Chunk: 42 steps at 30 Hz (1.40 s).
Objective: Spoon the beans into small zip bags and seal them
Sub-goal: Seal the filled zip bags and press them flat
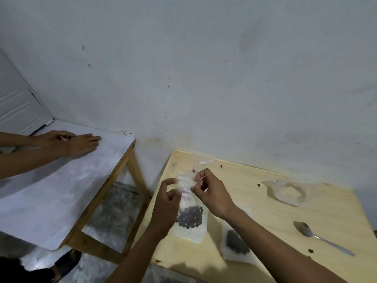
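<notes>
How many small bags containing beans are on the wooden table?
2: one bag held at its top by both hands, one bag lying beneath the right forearm. Others may be hidden.

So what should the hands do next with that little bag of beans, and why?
Probably pinch along the top strip to press it shut. The small zip bag already has dark beans at the bottom, the spoon lies apart on the wooden table, and both the left hand and right hand are at the bag's top edge.
</notes>
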Tool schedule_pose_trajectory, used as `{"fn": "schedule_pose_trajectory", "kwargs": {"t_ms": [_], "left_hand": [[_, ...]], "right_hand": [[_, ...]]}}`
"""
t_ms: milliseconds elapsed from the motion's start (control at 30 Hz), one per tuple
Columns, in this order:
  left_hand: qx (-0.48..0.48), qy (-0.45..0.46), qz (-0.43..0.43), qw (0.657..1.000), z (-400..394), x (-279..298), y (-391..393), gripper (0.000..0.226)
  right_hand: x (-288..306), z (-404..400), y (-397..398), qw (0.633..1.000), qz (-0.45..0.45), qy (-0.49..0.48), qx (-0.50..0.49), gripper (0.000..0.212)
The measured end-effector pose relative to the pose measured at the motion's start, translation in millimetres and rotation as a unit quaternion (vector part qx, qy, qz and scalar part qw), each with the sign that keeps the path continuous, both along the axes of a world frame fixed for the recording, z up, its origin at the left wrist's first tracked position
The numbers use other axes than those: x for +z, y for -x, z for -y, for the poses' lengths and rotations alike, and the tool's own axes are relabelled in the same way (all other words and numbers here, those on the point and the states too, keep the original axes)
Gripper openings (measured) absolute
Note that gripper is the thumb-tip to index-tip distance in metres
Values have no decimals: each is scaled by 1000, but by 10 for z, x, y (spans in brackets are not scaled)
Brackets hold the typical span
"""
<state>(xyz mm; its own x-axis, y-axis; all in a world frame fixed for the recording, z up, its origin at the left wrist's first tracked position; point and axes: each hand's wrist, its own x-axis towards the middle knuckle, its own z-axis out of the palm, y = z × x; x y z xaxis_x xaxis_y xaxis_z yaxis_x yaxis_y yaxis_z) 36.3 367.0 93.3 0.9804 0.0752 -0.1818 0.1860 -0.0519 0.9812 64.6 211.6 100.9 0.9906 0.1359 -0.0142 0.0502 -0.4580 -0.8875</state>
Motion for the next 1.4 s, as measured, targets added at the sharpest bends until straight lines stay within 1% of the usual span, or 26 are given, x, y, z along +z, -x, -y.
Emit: {"fn": "schedule_pose_trajectory", "kwargs": {"t_ms": [167, 300, 367, 433, 500, 567, 600, 700, 767, 833, 900, 967, 1067, 1133, 1200, 1233, 1300, 1367, 1400], "left_hand": [[-13, 11, 7, 1000, 150, 90, -37, 17], [-11, 14, -4, 1000, 229, 98, -118, 23], [2, 11, -7, 1000, 249, 106, -163, 27], [16, 4, -6, 1000, 252, 118, -200, 27], [20, 4, -4, 1000, 239, 122, -234, 27], [6, 15, 1, 1000, 217, 104, -268, 28], [-7, 20, 4, 1000, 207, 94, -287, 28], [-49, 30, 4, 998, 154, 54, -361, 30], [-69, 46, -2, 997, 135, 37, -414, 31], [-60, 56, -18, 996, 159, 26, -465, 29], [-19, 57, -38, 997, 201, 4, -536, 26], [24, 61, -57, 996, 213, -54, -649, 24], [64, 82, -78, 992, 214, -135, -850, 26], [73, 81, -91, 990, 225, -207, -975, 28], [59, 63, -111, 990, 245, -336, -1076, 32], [43, 40, -127, 990, 255, -425, -1110, 34], [-17, -20, -158, 987, 283, -596, -1146, 34], [-75, -70, -167, 981, 299, -718, -1157, 36], [-88, -87, -166, 978, 305, -762, -1172, 38]], "right_hand": [[7, 73, 3, 999, 13, 9, -34, 21], [34, 92, 3, 998, 23, 4, -58, 25], [19, 101, -3, 996, 24, 2, -83, 35], [-17, 124, -16, 991, 28, 7, -128, 54], [-50, 162, -33, 985, -7, -18, -171, 71], [-100, 198, -60, 980, -68, -62, -176, 71], [-129, 210, -77, 980, -87, -65, -167, 70], [-174, 224, -112, 977, -117, -87, -153, 79], [-186, 242, -140, 972, -135, -116, -153, 75], [-189, 265, -179, 969, -150, -140, -140, 55], [-213, 293, -211, 962, -177, -168, -119, 39], [-275, 339, -237, 954, -214, -183, -100, 35], [-413, 438, -259, 940, -269, -196, -74, 22], [-499, 494, -280, 931, -285, -210, -86, 19], [-567, 532, -338, 923, -289, -224, -121, 20], [-602, 548, -379, 917, -291, -230, -146, 21], [-672, 592, -475, 906, -296, -228, -200, 22], [-727, 603, -564, 895, -302, -212, -249, 25], [-772, 594, -610, 888, -307, -211, -268, 27]]}}
